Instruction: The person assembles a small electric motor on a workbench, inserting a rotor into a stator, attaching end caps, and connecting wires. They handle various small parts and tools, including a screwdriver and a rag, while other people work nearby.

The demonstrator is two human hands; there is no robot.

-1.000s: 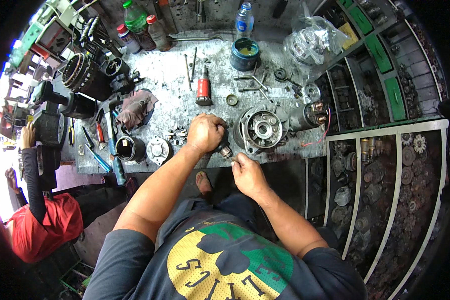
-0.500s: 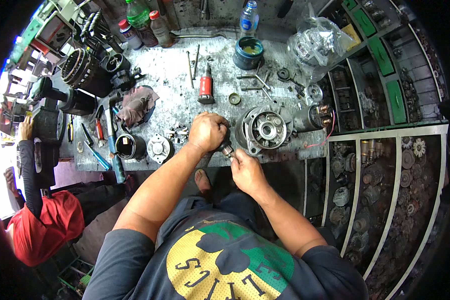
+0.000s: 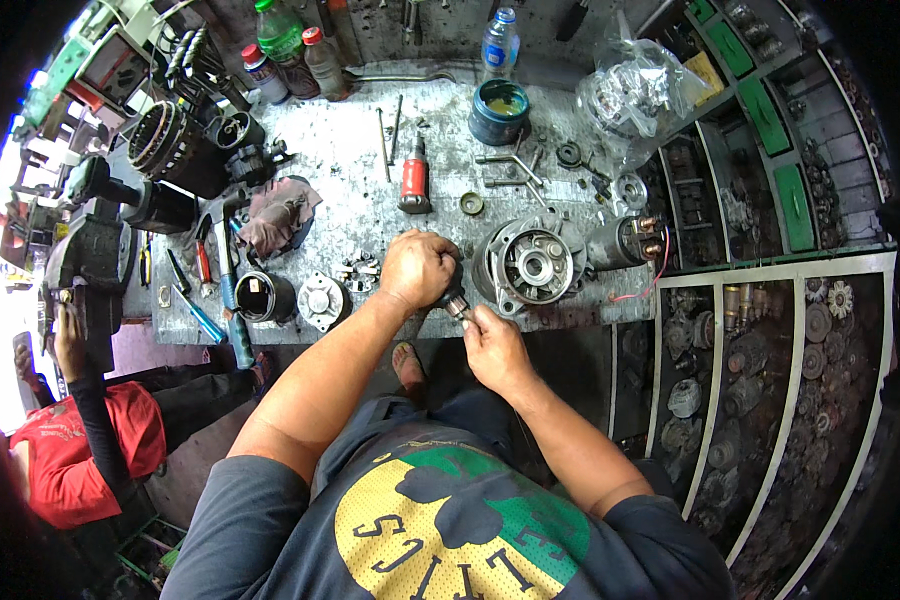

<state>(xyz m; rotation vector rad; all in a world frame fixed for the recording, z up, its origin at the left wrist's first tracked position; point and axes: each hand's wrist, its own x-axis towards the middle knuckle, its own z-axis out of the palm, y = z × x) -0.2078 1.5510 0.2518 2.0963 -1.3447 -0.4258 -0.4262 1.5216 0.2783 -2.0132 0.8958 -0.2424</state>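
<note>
My left hand point(image 3: 417, 268) is wrapped over the top of a dark, rounded part with a shiny metal collar point(image 3: 457, 306), held at the bench's front edge. Most of that part is hidden under my palm, and its exact kind does not show. Closed at the collar's lower right end, the fingers of my right hand point(image 3: 494, 340) grip the part's tip. Just right of my hands stands a round metal housing point(image 3: 530, 262) with an open hub. To the left lie a round end cover point(image 3: 323, 300) and a small brush-holder-like piece point(image 3: 358, 274).
On the workbench point(image 3: 350, 150) are a red-bodied tool point(image 3: 414, 185), a blue tub point(image 3: 499, 108), a rag point(image 3: 276, 215), a hammer point(image 3: 227, 285) and a dark cylinder point(image 3: 630, 242). Shelves of parts point(image 3: 740, 370) line the right. A person in red point(image 3: 90, 450) works at the left.
My hands keep nearly the same hold and place; the view shifts slightly. The other person's arm at the left has come down and nearer.
</note>
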